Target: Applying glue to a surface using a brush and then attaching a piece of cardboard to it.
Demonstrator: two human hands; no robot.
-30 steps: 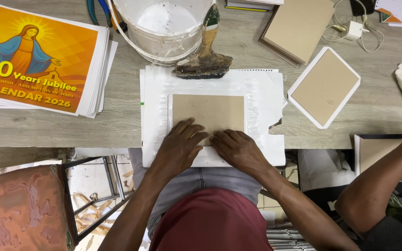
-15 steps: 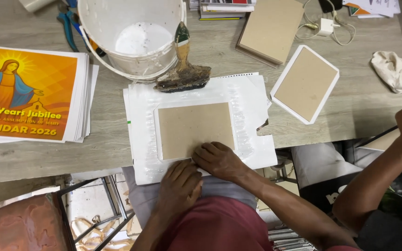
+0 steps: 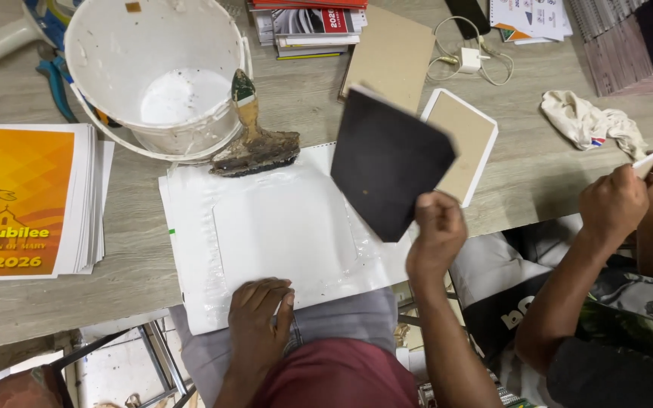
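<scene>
Head view, one workbench. Right hand: raised above the table edge, fingers curled and pinching the lower corner of a dark board, held tilted over the bench. Left hand: flat, fingers together, pressing the near edge of a white glue-smeared sheet. Wide paste brush: lying at the sheet's far edge, handle leaning on a white bucket. White-bordered board: partly behind the dark board. Stack of orange printed sheets: left. Crumpled cloth: right. Co-worker's hands: far right, gripping something white.
</scene>
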